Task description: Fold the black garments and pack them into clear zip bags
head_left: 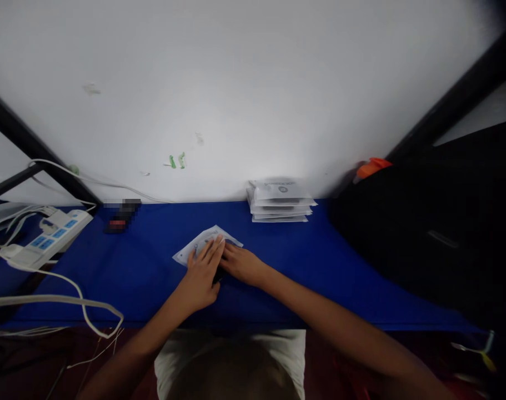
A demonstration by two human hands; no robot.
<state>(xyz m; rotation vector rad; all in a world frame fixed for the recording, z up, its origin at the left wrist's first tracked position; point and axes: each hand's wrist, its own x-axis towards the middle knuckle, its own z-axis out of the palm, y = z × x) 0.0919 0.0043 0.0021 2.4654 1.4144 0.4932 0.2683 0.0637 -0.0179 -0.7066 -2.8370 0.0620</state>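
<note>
A white printed packet (190, 253) lies at an angle on the blue table, partly covered by both hands. My left hand (201, 278) rests over its near part, with straight fingers pointing away from me and the thumb apart. Against its right side, the bent fingers of my right hand (242, 264) are pressed together at the packet's edge, their tips partly hidden behind the left fingers. Something dark (218, 274) shows in the gap between the hands; its kind cannot be made out.
A stack of similar white packets (281, 201) stands by the wall. Left are a dark pixelated object (125, 215) and a white power strip (55, 239) with loose cables (81, 305). A large black covered shape (423, 222) with an orange item (373, 167) bounds the blue table (153, 289) on the right.
</note>
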